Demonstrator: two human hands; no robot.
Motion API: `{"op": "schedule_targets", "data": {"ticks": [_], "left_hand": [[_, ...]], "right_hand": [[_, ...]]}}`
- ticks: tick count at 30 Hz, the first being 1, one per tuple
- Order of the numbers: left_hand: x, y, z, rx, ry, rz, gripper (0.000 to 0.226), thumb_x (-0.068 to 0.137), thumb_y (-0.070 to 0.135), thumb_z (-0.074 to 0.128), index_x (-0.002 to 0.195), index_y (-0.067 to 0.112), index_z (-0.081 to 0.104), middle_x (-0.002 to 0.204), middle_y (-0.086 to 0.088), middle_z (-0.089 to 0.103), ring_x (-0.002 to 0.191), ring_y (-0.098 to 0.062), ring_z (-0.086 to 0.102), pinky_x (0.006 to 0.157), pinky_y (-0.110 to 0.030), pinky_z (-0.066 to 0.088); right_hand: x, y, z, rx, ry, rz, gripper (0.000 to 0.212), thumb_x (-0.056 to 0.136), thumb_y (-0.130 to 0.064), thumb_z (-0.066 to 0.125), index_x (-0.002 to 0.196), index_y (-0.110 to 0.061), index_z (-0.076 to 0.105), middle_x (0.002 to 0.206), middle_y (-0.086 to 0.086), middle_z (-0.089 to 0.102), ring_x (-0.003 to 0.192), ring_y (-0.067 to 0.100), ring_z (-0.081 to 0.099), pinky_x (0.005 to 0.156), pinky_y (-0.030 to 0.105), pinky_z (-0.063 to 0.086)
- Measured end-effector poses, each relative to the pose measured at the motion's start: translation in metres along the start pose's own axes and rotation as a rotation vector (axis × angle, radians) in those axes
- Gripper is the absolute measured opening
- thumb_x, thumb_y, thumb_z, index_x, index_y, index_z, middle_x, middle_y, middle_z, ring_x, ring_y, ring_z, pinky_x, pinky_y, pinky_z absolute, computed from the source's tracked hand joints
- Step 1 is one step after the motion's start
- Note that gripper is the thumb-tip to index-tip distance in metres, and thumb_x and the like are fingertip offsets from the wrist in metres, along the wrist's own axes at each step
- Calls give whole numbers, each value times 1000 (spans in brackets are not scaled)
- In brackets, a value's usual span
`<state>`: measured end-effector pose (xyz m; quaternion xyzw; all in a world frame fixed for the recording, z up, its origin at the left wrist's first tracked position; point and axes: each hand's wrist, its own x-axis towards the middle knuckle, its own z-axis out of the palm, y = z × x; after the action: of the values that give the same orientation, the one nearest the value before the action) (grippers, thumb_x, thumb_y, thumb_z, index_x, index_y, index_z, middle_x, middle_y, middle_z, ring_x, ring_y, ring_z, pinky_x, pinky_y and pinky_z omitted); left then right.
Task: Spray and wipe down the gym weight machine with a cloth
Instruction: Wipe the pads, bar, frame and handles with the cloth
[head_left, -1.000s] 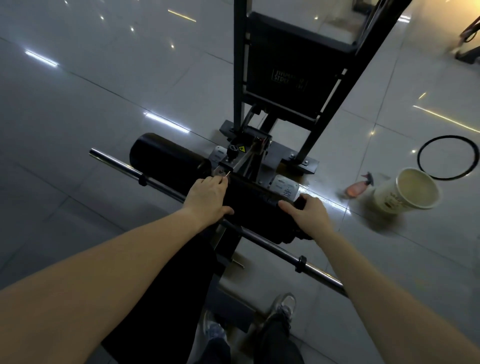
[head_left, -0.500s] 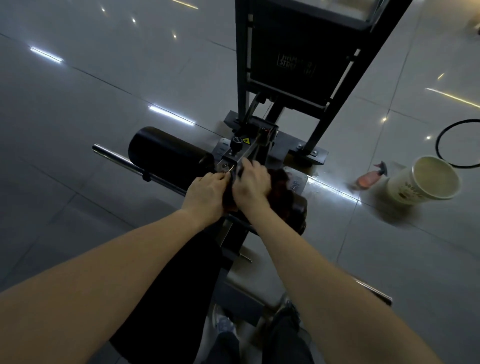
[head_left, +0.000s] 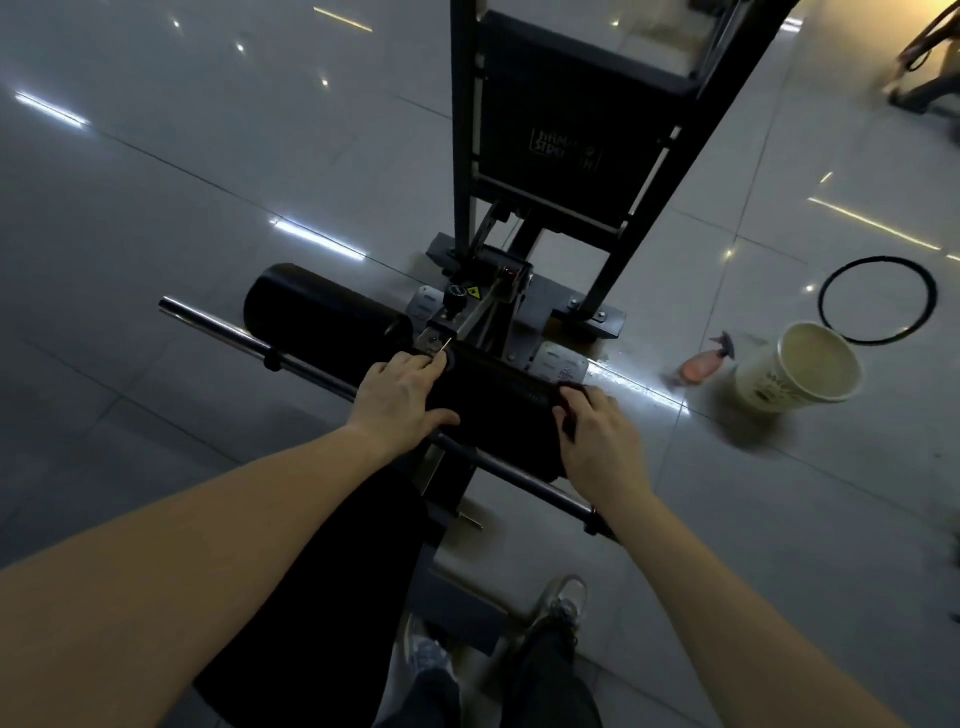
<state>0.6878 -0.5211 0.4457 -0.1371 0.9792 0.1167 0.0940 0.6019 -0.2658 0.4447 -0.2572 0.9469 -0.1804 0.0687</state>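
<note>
Dim light, view straight down over both forearms.

- Machine (head_left: 462, 156): black upright frame with a dark panel bearing a blurred, unreadable logo. At its foot, a black knob (head_left: 456, 295) with a yellow warning sticker (head_left: 472, 292) just beside it.
- Two black padded rollers sit across the front. The left roller (head_left: 317, 312) is bare. The right roller (head_left: 493, 400) lies between the two hands.
- Chrome bar (head_left: 218, 325) runs at a slant in front of the rollers and passes beneath both wrists.
- Left hand (head_left: 400, 400): spread, fingers fairly straight, laid on the inner end of the right roller by a small metal pin. The thumb is stretched out toward the other hand. It holds nothing.
- Right hand (head_left: 597, 441): on the outer end of the right roller, fingers curled down over the cloth (head_left: 562, 396). The cloth is mostly hidden; only a dark reddish edge shows at the fingertips, pressed to the padding.
- Spray bottle (head_left: 701, 364): pinkish, lying on its side on the floor (head_left: 156, 156), well right of the machine, near the bucket but apart from both hands.
- Bucket (head_left: 753, 387): pale and open-topped. Whether anything is in it is too dim to tell.
- Black ring (head_left: 831, 317) lies flat on the tiles just behind the bucket.
- Glossy grey floor tiles with streaks of reflected ceiling light.
- The person's shoes (head_left: 563, 603) show at the bottom edge, dark trouser legs above them.
- Blurred dark equipment in the top right corner, not identifiable.
</note>
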Motion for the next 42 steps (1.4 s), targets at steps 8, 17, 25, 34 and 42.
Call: {"op": "schedule_targets", "data": {"ticks": [8, 17, 25, 34, 42], "left_hand": [[11, -2, -3, 51, -41, 47, 90, 83, 70, 64, 153, 21, 38, 143, 0, 54, 131, -23, 45, 110, -40, 37], [40, -10, -15, 34, -197, 51, 91, 86, 80, 45, 158, 26, 32, 150, -2, 46, 137, -25, 38, 114, -47, 33], [38, 6, 4, 104, -108, 4, 77, 95, 67, 7, 159, 25, 22, 139, -11, 46, 125, -30, 42, 107, -47, 32], [45, 12, 15, 43, 25, -22, 57, 105, 51, 17, 148, 22, 40, 127, -11, 51, 115, -29, 46, 100, -46, 34], [45, 7, 16, 168, 9, 30, 51, 95, 41, 47, 140, 19, 40, 126, -12, 49, 109, -30, 47, 94, -42, 37]], "right_hand": [[30, 9, -5, 250, -358, 77, 94, 62, -63, 86, 140, -25, 49, 129, -5, 51, 118, 19, 51, 103, 39, 48], [65, 33, -1, 679, -491, 334, 71, 57, -62, 90, 110, -19, 68, 100, 2, 73, 93, 16, 71, 87, 32, 58], [88, 33, 23, 668, -395, 569, 35, 90, -40, 72, 98, -7, 61, 84, 10, 64, 79, 28, 61, 76, 36, 48], [92, -51, 11, 144, -191, 394, 36, 105, -36, 43, 108, -7, 64, 107, 16, 68, 103, 36, 64, 76, 34, 44], [55, -90, 19, 361, -159, -95, 40, 103, -40, 45, 136, -18, 54, 128, 7, 62, 119, 24, 55, 105, 40, 44]]}}
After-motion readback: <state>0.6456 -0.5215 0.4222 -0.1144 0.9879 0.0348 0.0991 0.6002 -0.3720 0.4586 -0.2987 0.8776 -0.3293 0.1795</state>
